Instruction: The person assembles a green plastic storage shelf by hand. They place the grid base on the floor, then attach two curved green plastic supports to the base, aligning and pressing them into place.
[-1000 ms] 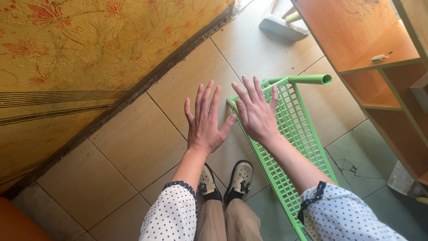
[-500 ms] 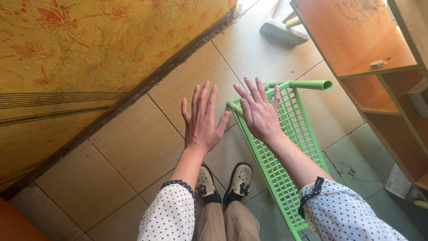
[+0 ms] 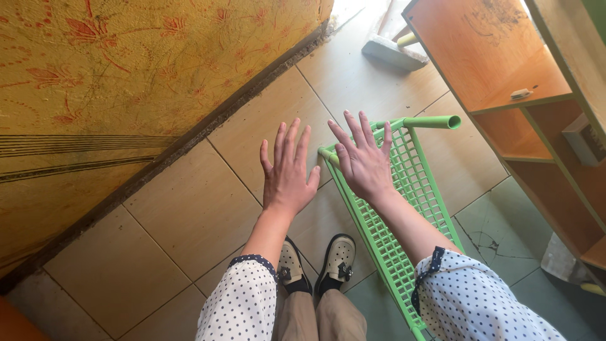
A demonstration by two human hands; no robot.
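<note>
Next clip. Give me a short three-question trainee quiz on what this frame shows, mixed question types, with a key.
1. True or false: the left hand grips the green plastic grid rack.
2. Which thing lies under the right hand?
A. the grey sledgehammer head
B. the green plastic grid rack
C. the orange wooden shelf unit
3. Fill in: both hands are held flat with the fingers ____.

Key:
1. False; it is open above the beige tiled floor, holding nothing.
2. B
3. Spread; neither hand holds anything.
</note>
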